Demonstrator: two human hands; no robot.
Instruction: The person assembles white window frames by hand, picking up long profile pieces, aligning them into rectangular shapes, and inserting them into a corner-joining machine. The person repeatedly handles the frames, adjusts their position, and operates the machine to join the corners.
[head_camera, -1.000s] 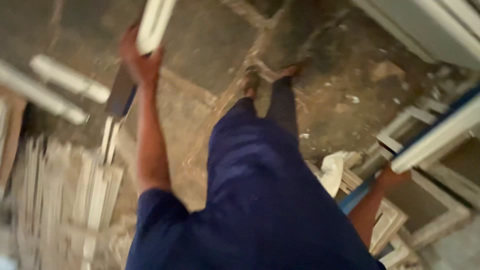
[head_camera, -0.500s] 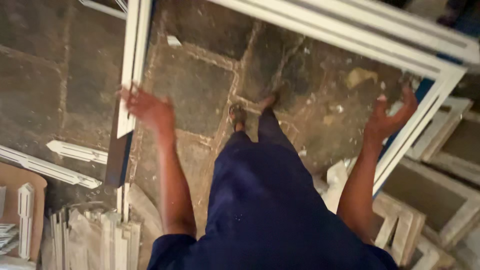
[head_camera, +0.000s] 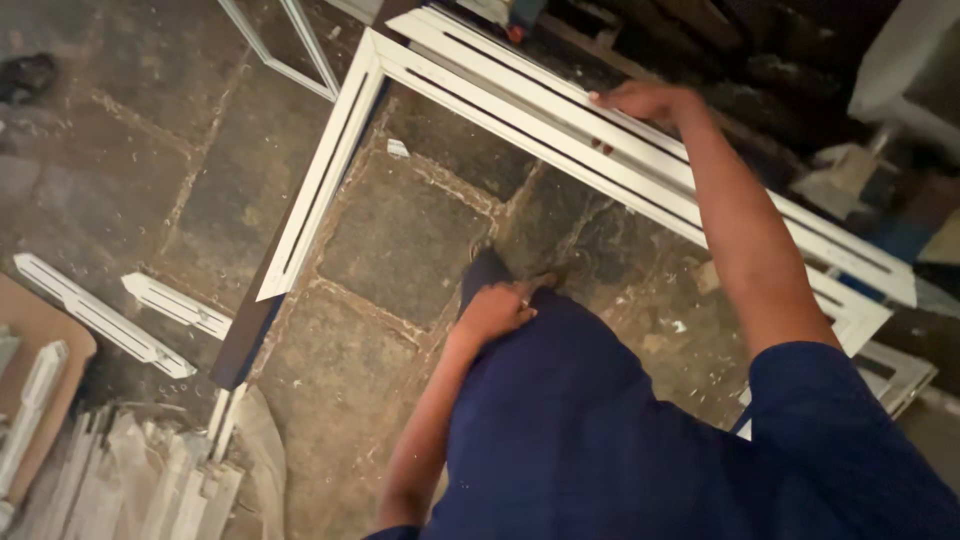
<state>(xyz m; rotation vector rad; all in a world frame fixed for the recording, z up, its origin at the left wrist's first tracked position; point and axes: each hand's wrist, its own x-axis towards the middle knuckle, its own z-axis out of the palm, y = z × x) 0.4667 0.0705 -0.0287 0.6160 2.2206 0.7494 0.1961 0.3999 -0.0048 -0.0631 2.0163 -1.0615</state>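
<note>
Right hand (head_camera: 640, 100) laid flat, fingers spread, on far rail of white window frame (head_camera: 520, 95); nothing pinched. Frame tilted over stone floor (head_camera: 390, 230), corner left of grip. Left hand (head_camera: 495, 310) loosely curled on knee, empty.

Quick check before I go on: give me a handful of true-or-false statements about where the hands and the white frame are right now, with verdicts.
1. The right hand rests on the far rail of the white frame. True.
2. The left hand grips the frame's left rail. False: it lies on the person's own thigh, on the dark blue trousers, clear of the frame.
3. The frame lies over a stone-slab floor. True.
4. Both hands are on the frame. False: only the right hand touches it.
5. Loose white profile offcuts lie on the floor to the left of the frame. True.
</note>
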